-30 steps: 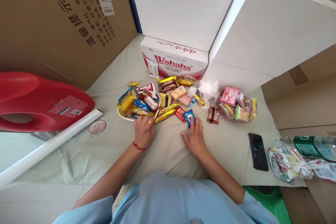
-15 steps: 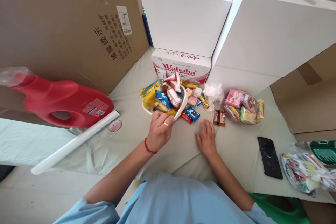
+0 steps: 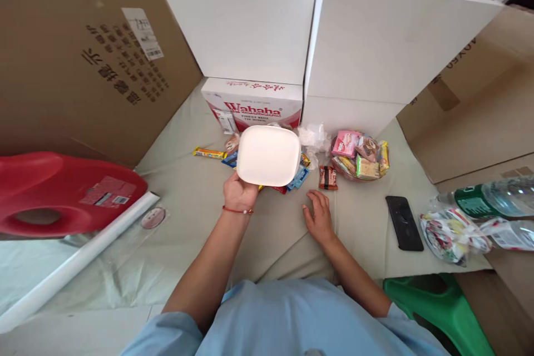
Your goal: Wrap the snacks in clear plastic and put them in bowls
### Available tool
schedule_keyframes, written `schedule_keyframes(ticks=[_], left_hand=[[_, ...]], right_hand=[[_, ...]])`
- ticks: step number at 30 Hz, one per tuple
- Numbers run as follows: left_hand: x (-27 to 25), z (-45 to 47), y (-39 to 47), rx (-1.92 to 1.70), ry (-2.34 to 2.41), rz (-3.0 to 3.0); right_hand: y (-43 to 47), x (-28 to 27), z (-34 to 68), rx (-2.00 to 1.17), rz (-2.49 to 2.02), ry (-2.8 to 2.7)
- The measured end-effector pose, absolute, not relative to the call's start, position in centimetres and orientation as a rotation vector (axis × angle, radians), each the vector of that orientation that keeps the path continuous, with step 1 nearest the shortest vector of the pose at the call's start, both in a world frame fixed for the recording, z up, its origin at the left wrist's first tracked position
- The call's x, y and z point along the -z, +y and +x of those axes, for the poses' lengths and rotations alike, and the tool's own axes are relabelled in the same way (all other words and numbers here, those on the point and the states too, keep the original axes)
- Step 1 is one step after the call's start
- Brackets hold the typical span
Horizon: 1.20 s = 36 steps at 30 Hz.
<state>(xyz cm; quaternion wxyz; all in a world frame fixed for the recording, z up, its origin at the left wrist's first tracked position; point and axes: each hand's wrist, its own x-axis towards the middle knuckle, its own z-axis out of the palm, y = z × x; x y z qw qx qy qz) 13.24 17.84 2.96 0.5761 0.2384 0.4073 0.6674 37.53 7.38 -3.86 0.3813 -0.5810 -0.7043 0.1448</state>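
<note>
My left hand (image 3: pixel 240 193) is closed on the near rim of a white plastic container (image 3: pixel 269 156), tipped over so its flat bottom faces me. Snack packets stick out around it: a yellow stick packet (image 3: pixel 209 153) to the left, a light blue packet (image 3: pixel 298 178) at its lower right. The container hides whatever lies beneath. My right hand (image 3: pixel 320 218) rests on the cloth with its fingers apart, holding nothing. Just beyond its fingertips lies a brown packet (image 3: pixel 327 177). Farther right sits a clear bag or bowl of snacks, with a pink packet (image 3: pixel 346 143) on top.
White boxes (image 3: pixel 254 28) and a Wahaha carton (image 3: pixel 252 105) wall off the back. A red jug (image 3: pixel 62 194) and a white roll (image 3: pixel 79 258) lie left. On the right are a phone (image 3: pixel 404 223), a bottle (image 3: pixel 492 199) and crumpled plastic (image 3: pixel 315 136) near the boxes.
My left hand has turned the container over, from open side up with snacks in it to bottom up. Packets now lie spread around it. My right hand stays on the cloth. The view has shifted.
</note>
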Motion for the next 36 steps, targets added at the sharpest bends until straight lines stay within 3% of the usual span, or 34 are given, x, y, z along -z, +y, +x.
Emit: schedule_keyframes(ticks=[13, 20, 25, 32, 34, 36], left_hand=[[2.2, 7.1, 10.0, -1.329, 1.019, 0.586], [2.0, 6.9, 7.7, -1.351, 1.216, 0.662], [0.7, 7.9, 6.9, -1.31, 1.395, 0.391], [0.7, 10.1, 6.0, -1.266, 1.236, 0.268], [1.0, 10.9, 5.7, -1.219, 1.145, 0.184], [0.9, 12.4, 5.6, -1.118, 1.046, 0.113]], right_hand=[[12.8, 0.5, 46.4, 0.035, -1.693, -1.734], [13.7, 1.2, 50.3, 0.197, -1.733, -1.683], [12.7, 1.1, 53.7, 0.226, -1.811, -1.656], [10.2, -1.6, 52.9, -0.005, -1.71, -1.465], [8.0, -2.7, 50.6, -0.273, -1.59, -1.405], [5.4, -3.6, 48.0, -0.753, -1.336, -1.436]])
